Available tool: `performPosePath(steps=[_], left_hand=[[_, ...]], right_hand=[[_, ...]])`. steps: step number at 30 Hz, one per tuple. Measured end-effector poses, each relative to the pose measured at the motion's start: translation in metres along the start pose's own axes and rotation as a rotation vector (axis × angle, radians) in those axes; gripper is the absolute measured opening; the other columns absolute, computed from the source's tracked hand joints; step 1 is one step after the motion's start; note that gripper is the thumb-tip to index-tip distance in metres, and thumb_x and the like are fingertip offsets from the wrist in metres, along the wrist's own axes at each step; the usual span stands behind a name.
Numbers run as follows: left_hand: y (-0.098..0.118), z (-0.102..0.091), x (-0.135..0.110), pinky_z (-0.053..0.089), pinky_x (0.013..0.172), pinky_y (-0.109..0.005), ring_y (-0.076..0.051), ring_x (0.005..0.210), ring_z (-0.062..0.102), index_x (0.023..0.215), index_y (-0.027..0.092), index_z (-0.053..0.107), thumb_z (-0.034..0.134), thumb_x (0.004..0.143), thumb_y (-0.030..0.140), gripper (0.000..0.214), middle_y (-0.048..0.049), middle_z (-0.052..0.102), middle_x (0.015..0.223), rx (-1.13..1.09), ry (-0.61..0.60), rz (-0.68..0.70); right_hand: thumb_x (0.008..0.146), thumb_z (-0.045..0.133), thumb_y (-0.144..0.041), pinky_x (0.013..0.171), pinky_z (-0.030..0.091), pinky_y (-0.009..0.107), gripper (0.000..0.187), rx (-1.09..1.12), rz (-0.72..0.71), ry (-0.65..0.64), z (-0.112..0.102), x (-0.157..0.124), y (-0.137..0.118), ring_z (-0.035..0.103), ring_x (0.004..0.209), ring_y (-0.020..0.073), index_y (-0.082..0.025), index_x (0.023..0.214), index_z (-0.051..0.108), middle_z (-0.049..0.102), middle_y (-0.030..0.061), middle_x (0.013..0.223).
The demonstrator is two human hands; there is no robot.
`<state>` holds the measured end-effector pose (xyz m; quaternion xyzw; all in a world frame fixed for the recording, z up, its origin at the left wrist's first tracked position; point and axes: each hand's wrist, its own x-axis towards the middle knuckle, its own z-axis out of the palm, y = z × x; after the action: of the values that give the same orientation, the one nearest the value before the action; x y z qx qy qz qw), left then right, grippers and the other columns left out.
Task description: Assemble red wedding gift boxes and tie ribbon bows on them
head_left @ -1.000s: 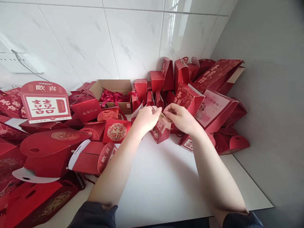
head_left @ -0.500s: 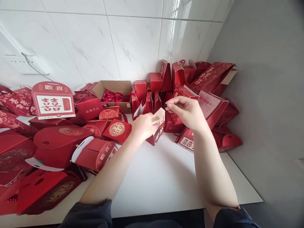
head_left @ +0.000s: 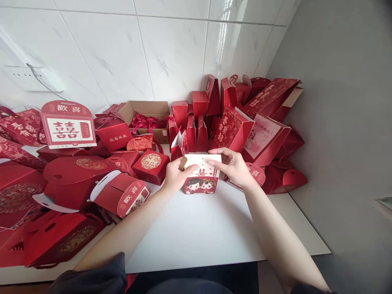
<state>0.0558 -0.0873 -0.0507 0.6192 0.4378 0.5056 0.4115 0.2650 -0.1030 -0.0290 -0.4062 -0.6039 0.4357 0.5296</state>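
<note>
**Small gift box [head_left: 201, 179] held upright on the worktop [head_left: 199, 237]**

The small gift box, red below and white above with a cartoon couple on its front, stands on the white worktop just in front of the far heap. The left hand [head_left: 175, 174] clasps its left side, with the thumb laid over the top edge. The right hand [head_left: 234, 165] pinches the top right edge between thumb and fingers. Red boxes [head_left: 76, 183] lie heaped to the left and along the far tiled wall. An open cardboard box [head_left: 147, 109] among them holds red ribbons [head_left: 146, 122].
</note>
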Motion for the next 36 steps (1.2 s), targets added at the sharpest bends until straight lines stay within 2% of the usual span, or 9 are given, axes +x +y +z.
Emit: performPosePath(steps=[4, 8, 11, 14, 18, 20, 26, 32, 36], left_hand=[[-0.008, 0.002, 0.004, 0.032, 0.047, -0.023, -0.008, 0.049, 0.036, 0.051, 0.019, 0.029, 0.076, 0.069, 0.045, 0.057, 0.0056, 0.034, 0.05, 0.097, 0.087, 0.07], [-0.01, 0.003, 0.006, 0.03, 0.048, -0.024, -0.008, 0.05, 0.032, 0.055, 0.019, 0.026, 0.07, 0.075, 0.05, 0.057, 0.0051, 0.028, 0.052, 0.188, 0.074, 0.128], [0.002, 0.0, 0.007, 0.037, 0.053, -0.025, -0.01, 0.055, 0.041, 0.061, 0.019, 0.038, 0.066, 0.079, 0.047, 0.043, 0.0035, 0.04, 0.058, 0.35, 0.153, 0.297], [0.027, -0.005, 0.008, 0.048, 0.066, -0.027, -0.015, 0.073, 0.057, 0.092, 0.019, 0.056, 0.066, 0.08, 0.043, 0.028, -0.0043, 0.061, 0.09, 0.507, 0.23, 0.508], [0.057, -0.009, 0.009, 0.05, 0.08, -0.028, -0.018, 0.094, 0.065, 0.099, 0.024, 0.068, 0.058, 0.089, 0.026, 0.014, -0.0025, 0.071, 0.104, 0.802, -0.164, 0.659], [0.063, -0.01, 0.011, 0.05, 0.081, -0.03, -0.019, 0.095, 0.065, 0.102, 0.027, 0.071, 0.059, 0.088, 0.021, 0.019, 0.0, 0.073, 0.104, 0.898, -0.237, 0.652], [0.059, -0.011, 0.015, 0.051, 0.08, -0.033, -0.02, 0.091, 0.064, 0.098, 0.028, 0.076, 0.065, 0.085, 0.029, 0.017, 0.0009, 0.075, 0.104, 0.879, -0.186, 0.551], [0.036, 0.002, 0.009, 0.053, 0.083, -0.029, -0.018, 0.093, 0.068, 0.098, 0.024, 0.073, 0.061, 0.088, 0.03, 0.017, -0.0024, 0.074, 0.102, 0.584, -0.074, 0.414], [0.022, 0.007, 0.01, 0.052, 0.086, -0.028, -0.017, 0.092, 0.068, 0.094, 0.022, 0.072, 0.062, 0.087, 0.028, 0.014, -0.0032, 0.074, 0.097, 0.431, -0.047, 0.423]], right_hand=[[0.068, 0.083, -0.038, 0.078, 0.058, 0.038, 0.037, 0.084, 0.04, 0.034, 0.002, -0.005, 0.02, 0.069, 0.087, 0.0227, -0.018, 0.095, 0.069, 0.074, 0.0073, 0.096], [0.066, 0.083, -0.038, 0.071, 0.057, 0.036, 0.028, 0.075, -0.014, 0.102, 0.002, -0.005, 0.028, 0.067, 0.078, 0.0206, -0.019, 0.085, 0.073, 0.072, 0.005, 0.088], [0.069, 0.081, -0.04, 0.063, 0.055, 0.033, 0.024, 0.026, -0.018, 0.143, 0.003, -0.008, 0.029, 0.064, 0.072, 0.0184, -0.021, 0.081, 0.074, 0.069, 0.0039, 0.084], [0.072, 0.079, -0.042, 0.061, 0.054, 0.033, 0.024, -0.049, -0.02, 0.161, 0.004, -0.01, 0.027, 0.062, 0.07, 0.0177, -0.021, 0.083, 0.074, 0.067, 0.0041, 0.084], [0.073, 0.079, -0.041, 0.07, 0.054, 0.035, 0.022, -0.092, -0.08, 0.168, 0.005, -0.01, 0.025, 0.063, 0.077, 0.019, -0.022, 0.082, 0.073, 0.068, 0.0041, 0.086], [0.072, 0.079, -0.041, 0.07, 0.054, 0.034, 0.022, -0.078, -0.078, 0.165, 0.004, -0.009, 0.025, 0.063, 0.076, 0.0187, -0.021, 0.081, 0.073, 0.068, 0.0036, 0.084], [0.071, 0.08, -0.04, 0.075, 0.057, 0.036, 0.029, 0.042, -0.024, 0.142, 0.006, -0.009, 0.03, 0.068, 0.083, 0.0213, -0.022, 0.092, 0.071, 0.072, 0.005, 0.093], [0.082, 0.068, -0.047, 0.084, 0.054, 0.038, 0.03, -0.277, -0.074, 0.43, 0.021, -0.014, 0.03, 0.065, 0.092, 0.0228, -0.019, 0.093, 0.068, 0.068, 0.0082, 0.098], [0.091, 0.057, -0.044, 0.083, 0.051, 0.036, 0.026, -0.506, -0.123, 0.429, 0.026, -0.018, 0.027, 0.063, 0.089, 0.022, -0.02, 0.089, 0.065, 0.067, 0.0079, 0.094]])
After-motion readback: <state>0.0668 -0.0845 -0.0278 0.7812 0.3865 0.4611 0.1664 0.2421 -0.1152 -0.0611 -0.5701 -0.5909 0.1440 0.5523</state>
